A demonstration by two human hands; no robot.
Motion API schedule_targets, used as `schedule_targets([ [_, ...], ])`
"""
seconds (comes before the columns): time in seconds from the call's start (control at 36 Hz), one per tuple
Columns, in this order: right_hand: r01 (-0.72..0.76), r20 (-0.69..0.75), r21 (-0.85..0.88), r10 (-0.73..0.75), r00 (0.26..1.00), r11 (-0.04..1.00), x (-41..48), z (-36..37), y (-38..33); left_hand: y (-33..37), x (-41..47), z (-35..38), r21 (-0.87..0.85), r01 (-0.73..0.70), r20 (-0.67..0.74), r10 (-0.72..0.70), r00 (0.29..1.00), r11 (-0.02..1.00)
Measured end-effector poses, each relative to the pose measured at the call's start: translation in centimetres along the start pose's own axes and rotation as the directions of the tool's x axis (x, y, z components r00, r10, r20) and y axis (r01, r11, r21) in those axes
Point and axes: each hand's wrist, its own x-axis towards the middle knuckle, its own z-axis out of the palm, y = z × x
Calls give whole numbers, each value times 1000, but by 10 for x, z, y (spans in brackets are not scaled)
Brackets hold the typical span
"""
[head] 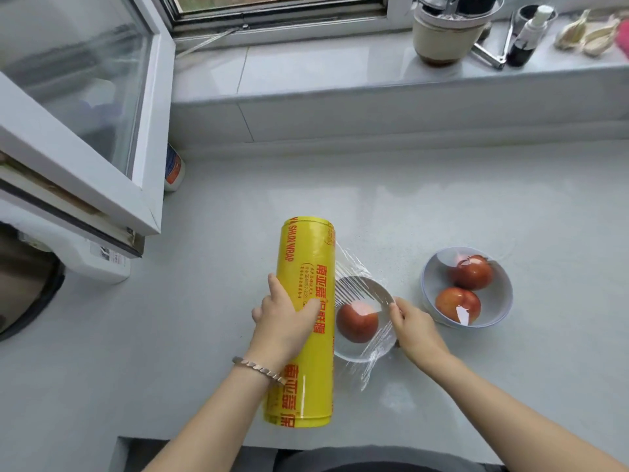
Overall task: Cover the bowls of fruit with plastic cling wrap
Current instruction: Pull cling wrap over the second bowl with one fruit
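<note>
Yellow roll of cling wrap (306, 253) is lying on the grey surface (476, 206), the left hand (282, 318) gripping it with curled fingers (308, 313), while just right of the roll the right hand (415, 327) is pinching film (354, 281) stretching over a one-fruit bowl (350, 356), a two-fruit bowl (497, 301) sitting farther right.

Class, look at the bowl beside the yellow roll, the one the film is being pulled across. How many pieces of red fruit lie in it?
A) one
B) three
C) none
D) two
A: a single red fruit lies in the near bowl, under the film that the right hand pinches, while the left hand grips the yellow roll. The other bowl holds two.
</note>
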Motion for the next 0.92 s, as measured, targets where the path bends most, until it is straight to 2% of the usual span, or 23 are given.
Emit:
schedule_targets([
  [0.14,17,6,-18,-17,1000,1000,2,-1,2,-6,10,-16,-323,60,153,-11,988,945],
  [0.22,9,1,-23,-9,1000,1000,2,-1,1,-16,20,-4,-328,99,172,-44,984,939],
  [0.33,10,1,-22,-10,1000,1000,2,-1,0,-4,5,7,-377,13,105,29,994,926],
  [0.39,13,-2,-23,-13,1000,1000,2,-2,-1,3,-1,7,-438,-10,123,71,990,899],
  [0.47,13,-1,-38,-13,1000,999,1,-2,-2,2,7,6,-529,49,202,70,977,847],
  [0.58,13,-7,-40,-13,1000,999,0,-2,-2,-2,10,4,-556,111,259,45,965,824],
  [0.81,2,-8,-70,-2,1000,998,2,-2,-5,-22,9,-8,-563,98,188,12,982,821],
  [0.92,-5,-17,-81,4,1000,997,4,0,-9,-32,4,-8,-546,39,94,15,995,837],
])
